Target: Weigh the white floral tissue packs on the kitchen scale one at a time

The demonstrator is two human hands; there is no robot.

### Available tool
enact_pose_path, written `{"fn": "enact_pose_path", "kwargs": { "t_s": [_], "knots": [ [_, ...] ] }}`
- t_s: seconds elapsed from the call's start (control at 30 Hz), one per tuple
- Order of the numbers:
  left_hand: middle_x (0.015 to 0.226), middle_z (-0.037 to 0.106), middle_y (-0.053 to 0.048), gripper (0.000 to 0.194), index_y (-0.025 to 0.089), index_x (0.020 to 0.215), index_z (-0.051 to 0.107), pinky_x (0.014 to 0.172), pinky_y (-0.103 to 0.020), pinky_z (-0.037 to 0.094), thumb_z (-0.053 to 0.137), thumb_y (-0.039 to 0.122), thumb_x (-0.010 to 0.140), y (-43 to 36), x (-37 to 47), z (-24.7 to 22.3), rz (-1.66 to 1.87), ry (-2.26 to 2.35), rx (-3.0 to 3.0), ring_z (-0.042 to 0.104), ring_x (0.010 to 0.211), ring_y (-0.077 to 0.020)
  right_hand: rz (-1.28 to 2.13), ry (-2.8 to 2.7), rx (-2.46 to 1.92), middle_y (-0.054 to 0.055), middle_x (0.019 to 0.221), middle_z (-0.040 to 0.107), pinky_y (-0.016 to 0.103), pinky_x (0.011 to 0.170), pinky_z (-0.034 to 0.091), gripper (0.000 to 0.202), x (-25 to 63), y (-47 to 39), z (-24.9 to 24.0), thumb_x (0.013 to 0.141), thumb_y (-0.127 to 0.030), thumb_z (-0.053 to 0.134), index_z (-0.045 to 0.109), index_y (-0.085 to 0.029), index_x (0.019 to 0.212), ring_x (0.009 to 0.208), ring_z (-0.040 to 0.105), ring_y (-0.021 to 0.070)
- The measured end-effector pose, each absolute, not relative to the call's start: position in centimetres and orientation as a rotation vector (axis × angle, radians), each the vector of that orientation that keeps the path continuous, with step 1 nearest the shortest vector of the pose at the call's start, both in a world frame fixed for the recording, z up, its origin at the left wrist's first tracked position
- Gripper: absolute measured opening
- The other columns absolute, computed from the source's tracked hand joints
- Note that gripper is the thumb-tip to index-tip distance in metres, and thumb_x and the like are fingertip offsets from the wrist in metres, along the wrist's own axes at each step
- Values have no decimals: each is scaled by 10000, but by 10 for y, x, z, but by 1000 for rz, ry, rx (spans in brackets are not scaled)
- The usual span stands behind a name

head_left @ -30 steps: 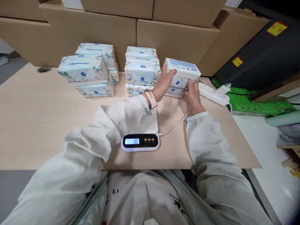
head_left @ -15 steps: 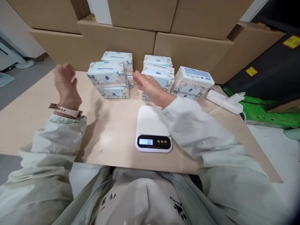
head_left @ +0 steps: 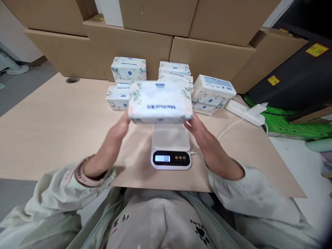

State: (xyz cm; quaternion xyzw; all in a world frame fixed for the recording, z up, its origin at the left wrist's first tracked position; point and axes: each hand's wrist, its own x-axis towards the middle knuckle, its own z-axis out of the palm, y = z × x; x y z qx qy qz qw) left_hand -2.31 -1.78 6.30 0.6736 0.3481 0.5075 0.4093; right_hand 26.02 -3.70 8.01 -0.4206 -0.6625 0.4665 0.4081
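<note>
White plastic film, printed with pale flowers and green leaves, wraps the tissue pack (head_left: 160,98), which is in the air between the two hands. It is blurred; its blue brand name seems turned upside down. The left grip (head_left: 114,136) and the right grip (head_left: 204,136) are closed as far as the pack is wide, pressing it from its two ends; some fingers are hidden.

In this view, the pack covers the far part of the white digital scale (head_left: 171,140). Its lit display (head_left: 162,158) reads "0.0". Beside it are three round gold buttons (head_left: 180,157) with signs too small to read.

Behind, on the smooth, wood-coloured surface (head_left: 64,128), brick-shaped packs stand in a left group (head_left: 129,71), a middle group (head_left: 175,68) and a right stack (head_left: 214,90). "Manhua" can be read on the left group. Plain brown cardboard boxes (head_left: 211,62) rise behind them. A white power strip (head_left: 241,110) lies near the right stack. The wearer's shirt (head_left: 160,221) shows "ELME" and a black paw print.
</note>
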Motion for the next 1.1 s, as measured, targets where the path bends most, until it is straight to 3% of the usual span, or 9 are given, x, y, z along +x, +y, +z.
{"fn": "enact_pose_path", "kwargs": {
  "t_s": [0.13,0.3,0.43,0.63,0.83,1.1],
  "knots": [
    [1815,290,122,611,421,1747,366,1461,-475,223,458,546,1156,-33,5,33,1029,938,1700,224,1735,-261,1186,-1496,-1148,-119,1848,284,485,1465,236,707,291,-71,30,1102,-662,438,265,-444,1752,1756,231,225],
    [1812,310,50,698,334,1751,386,1460,-491,182,421,659,1134,-23,15,3,977,1068,1658,220,1732,-289,1120,-1420,-1212,-27,1783,453,539,1448,278,721,308,-57,-14,1043,-700,554,484,-369,1679,1695,396,286],
    [1813,328,1,704,300,1733,425,1465,-507,148,403,668,1133,-16,4,-19,1213,1138,1579,239,1731,-277,949,-1262,-1195,51,1650,635,575,1406,360,623,319,-43,-26,1063,-677,523,667,-298,1536,1587,556,305],
    [1715,523,-64,639,290,1560,648,1431,-531,267,447,688,1103,-12,4,-22,1410,1087,1347,414,1665,-288,901,-1235,-1172,71,1553,717,600,1367,411,569,322,-45,-29,1091,-650,466,730,-292,1446,1522,622,303],
    [1444,739,-107,501,243,1267,760,1301,-542,456,512,628,1065,-14,13,-6,1452,1174,1305,638,1465,-318,902,-1244,-1199,83,1541,725,583,1333,461,584,321,-47,-28,1091,-655,456,730,-276,1440,1485,651,301],
    [1281,786,-90,380,254,1096,770,1173,-487,532,532,548,1057,-14,12,-3,1510,1168,1286,695,1330,-307,862,-1236,-1181,68,1461,775,593,1310,466,513,320,-46,-29,1102,-610,470,764,-301,1386,1402,705,304]
  ]
}}
